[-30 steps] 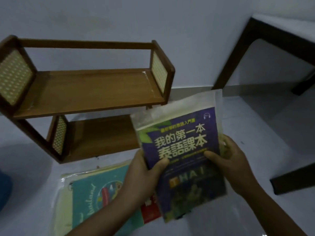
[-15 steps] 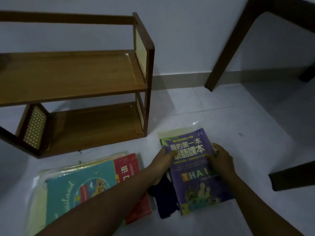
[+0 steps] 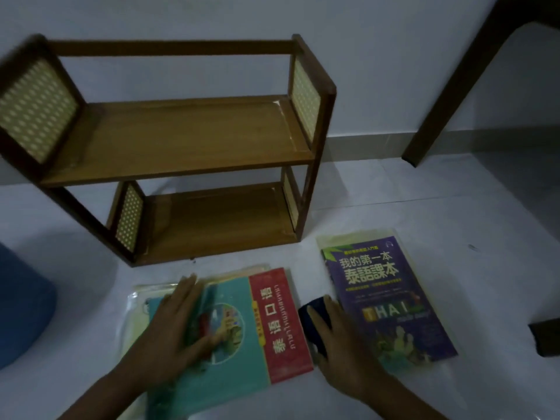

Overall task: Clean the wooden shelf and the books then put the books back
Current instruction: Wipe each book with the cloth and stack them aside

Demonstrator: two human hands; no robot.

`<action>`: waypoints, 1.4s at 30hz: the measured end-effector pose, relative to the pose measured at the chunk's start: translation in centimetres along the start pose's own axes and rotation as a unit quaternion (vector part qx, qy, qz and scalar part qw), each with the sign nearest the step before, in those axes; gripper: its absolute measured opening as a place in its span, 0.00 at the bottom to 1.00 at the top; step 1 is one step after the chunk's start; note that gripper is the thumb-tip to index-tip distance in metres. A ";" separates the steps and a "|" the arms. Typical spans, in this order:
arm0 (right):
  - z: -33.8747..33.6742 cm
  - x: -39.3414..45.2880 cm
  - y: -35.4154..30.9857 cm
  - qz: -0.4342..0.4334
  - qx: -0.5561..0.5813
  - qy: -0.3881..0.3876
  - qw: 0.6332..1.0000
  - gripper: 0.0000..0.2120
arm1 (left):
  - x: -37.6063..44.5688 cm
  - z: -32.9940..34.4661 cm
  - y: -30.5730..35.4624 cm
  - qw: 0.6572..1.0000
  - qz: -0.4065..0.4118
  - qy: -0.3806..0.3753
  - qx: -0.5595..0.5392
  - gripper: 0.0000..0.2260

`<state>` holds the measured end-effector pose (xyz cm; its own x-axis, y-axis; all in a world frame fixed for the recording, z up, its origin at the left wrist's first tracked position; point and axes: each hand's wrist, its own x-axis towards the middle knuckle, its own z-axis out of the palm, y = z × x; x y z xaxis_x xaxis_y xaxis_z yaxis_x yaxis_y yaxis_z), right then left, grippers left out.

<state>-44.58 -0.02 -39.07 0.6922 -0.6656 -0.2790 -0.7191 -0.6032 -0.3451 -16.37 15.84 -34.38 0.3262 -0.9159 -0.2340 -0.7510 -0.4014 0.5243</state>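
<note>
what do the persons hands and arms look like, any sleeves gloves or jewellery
Both are bare: the left hand and right hand wear no gloves, and no rings, watch or bracelets show. The forearms are uncovered down to the bottom edge of the picture, with no sleeve in view. The light is dim, so small details could be missed.

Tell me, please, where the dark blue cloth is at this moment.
In the head view the dark blue cloth lies on the floor between the red book and the purple book, under the right hand.
</note>
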 end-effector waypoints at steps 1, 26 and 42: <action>0.5 0.3 0.0 -0.001 0.006 0.030 1.000 0.37 | -1.0 -0.4 -1.6 1.000 -0.009 -0.022 0.018 0.45; 2.7 7.4 -16.3 -0.185 -0.113 0.082 0.973 0.38 | -5.6 -0.4 -9.6 0.996 0.029 -0.065 0.052 0.60; 1.9 2.7 -8.0 -0.093 -0.117 0.129 0.980 0.36 | -5.5 -1.3 -8.3 0.991 0.064 -0.028 0.117 0.59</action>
<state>-36.86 3.83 -38.75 0.7954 -0.6059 0.0151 -0.5979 -0.7885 -0.1441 -11.19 24.25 -36.37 0.1913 -0.9550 -0.2266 -0.8989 -0.2632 0.3504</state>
